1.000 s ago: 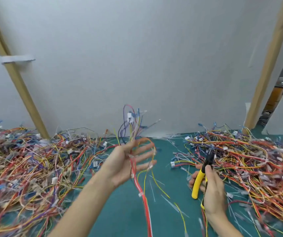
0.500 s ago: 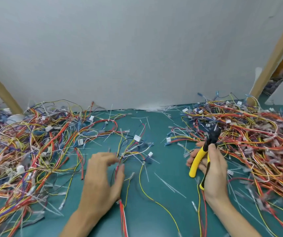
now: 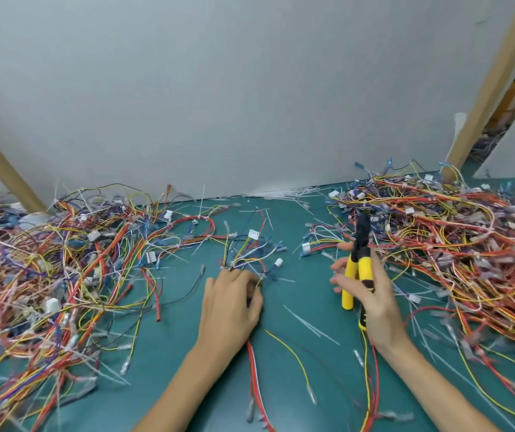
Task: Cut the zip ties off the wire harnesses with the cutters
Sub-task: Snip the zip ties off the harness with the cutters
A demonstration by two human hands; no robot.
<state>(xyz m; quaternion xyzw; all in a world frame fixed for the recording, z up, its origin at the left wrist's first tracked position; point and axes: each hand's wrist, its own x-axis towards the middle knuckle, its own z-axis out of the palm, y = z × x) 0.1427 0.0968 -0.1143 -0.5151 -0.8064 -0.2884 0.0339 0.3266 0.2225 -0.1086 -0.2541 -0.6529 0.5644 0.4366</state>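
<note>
Cut tie scraps [image 3: 310,327] litter the mat [image 3: 312,294], yet heaps of harnesses [image 3: 455,244] seemingly remain; the left hand [image 3: 231,304] curls its fingers round one harness [image 3: 250,255] while the right hand [image 3: 374,302] grips the cutters [image 3: 359,263].

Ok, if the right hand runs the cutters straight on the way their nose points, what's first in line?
Probably the right wire pile: the cutters in the right hand point away toward the wall, nose over the pile's left-edge strands. How high they are held is unclear.
</note>
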